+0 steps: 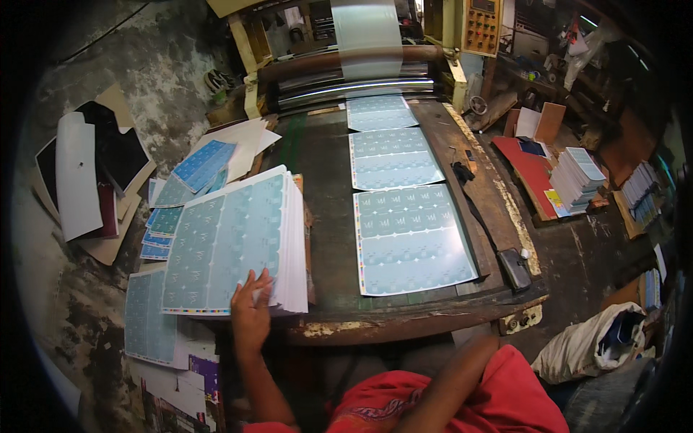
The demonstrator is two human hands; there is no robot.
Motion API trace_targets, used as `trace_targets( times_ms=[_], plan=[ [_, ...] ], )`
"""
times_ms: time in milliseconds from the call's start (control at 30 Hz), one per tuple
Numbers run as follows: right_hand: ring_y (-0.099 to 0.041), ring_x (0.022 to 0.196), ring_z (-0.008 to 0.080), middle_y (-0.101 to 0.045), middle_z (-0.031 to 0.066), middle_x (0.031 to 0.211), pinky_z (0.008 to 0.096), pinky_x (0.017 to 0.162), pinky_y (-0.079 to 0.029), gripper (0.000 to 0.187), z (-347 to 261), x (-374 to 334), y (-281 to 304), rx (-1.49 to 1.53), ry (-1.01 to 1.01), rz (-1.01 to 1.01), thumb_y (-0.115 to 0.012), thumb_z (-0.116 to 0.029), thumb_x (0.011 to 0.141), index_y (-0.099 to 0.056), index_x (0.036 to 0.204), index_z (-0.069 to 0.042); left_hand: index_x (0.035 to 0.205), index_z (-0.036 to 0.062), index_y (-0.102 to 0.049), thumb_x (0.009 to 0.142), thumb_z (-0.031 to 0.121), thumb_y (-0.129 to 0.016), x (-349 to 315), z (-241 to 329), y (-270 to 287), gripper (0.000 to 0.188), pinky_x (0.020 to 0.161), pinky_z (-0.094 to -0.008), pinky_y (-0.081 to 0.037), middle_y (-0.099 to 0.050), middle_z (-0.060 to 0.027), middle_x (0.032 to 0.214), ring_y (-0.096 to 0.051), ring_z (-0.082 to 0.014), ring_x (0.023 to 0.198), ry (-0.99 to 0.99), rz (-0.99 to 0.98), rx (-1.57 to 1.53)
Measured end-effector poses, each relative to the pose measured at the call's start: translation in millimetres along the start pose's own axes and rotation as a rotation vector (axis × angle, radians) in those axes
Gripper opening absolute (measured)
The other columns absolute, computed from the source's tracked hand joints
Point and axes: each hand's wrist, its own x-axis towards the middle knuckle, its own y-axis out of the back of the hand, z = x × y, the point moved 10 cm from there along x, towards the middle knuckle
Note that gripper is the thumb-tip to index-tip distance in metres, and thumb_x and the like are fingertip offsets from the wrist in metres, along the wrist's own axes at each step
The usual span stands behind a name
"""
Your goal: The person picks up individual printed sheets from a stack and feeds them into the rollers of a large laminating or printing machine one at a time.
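My left hand [252,310] rests at the near right corner of a tall stack of pale blue-green printed sheets [220,234]. Its fingers are stretched and somewhat apart against the top sheet, gripping nothing that I can see. White paper edges show down the stack's right side. To the right, a row of printed sheets lies on the dark machine table: the nearest sheet [411,238] is glossy, with a middle sheet [395,160] and a far sheet [379,112] behind it. My right forearm [458,379] bends down across my red shirt; that hand is out of view.
Metal rollers [354,88] span the table's far end, with clear film [367,36] above. A button panel [481,27] hangs at back right. A black pouch [514,268] lies near the table's right edge. Stacked cards [577,180] and a white sack [588,343] stand right.
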Motion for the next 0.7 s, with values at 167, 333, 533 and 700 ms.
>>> trace_targets(
  times_ms=[167, 333, 533, 700],
  plan=[
    [-0.060, 0.106, 0.0225, -0.064, 0.0101, 0.113, 0.0371, 0.094, -0.047, 0.032, -15, -15, -6, -0.030, -0.006, 0.054, -0.062, -0.029, 0.092, -0.063, 0.110, -0.002, 0.110, 0.0058, -0.068, 0.096, 0.019, -0.057, -7, -7, 0, 0.022, 0.113, -0.0481, -0.025, -0.064, -0.0115, 0.125, -0.053, -0.0309, 0.127, 0.123, 0.144, -0.237],
    [-0.065, 0.099, 0.0195, -0.071, 0.0083, 0.103, 0.0328, 0.092, -0.049, 0.021, -20, -67, 51, -0.253, -0.189, 0.544, -0.064, -0.018, 0.094, -0.071, 0.100, 0.001, 0.105, 0.0008, -0.070, 0.099, 0.027, -0.054, -20, -5, 38, 0.031, 0.112, -0.0464, -0.026, -0.069, -0.0090, 0.117, -0.061, -0.0270, 0.117, 0.090, 0.366, -0.337],
    [-0.061, 0.087, 0.0137, -0.066, 0.0092, 0.104, 0.0310, 0.082, -0.053, 0.047, 5, -225, 149, -0.041, -0.240, 1.368, -0.064, -0.030, 0.092, -0.050, 0.130, -0.004, 0.103, 0.0254, -0.074, 0.076, 0.030, -0.078, -43, 86, -27, 0.028, 0.114, -0.0556, -0.018, -0.071, 0.0009, 0.113, -0.058, -0.0271, 0.122, -0.379, -0.233, -0.097],
    [-0.056, 0.067, 0.0160, -0.061, 0.0075, 0.085, 0.0358, 0.069, -0.052, 0.037, 13, -293, 150, 0.072, -0.140, 1.645, -0.063, -0.029, 0.089, -0.052, 0.113, -0.003, 0.111, 0.0183, -0.072, 0.078, 0.047, -0.073, -80, 130, -70, 0.043, 0.111, -0.0644, -0.019, -0.062, -0.0035, 0.129, -0.043, -0.0326, 0.135, -0.580, -0.509, 0.037]
  ],
)
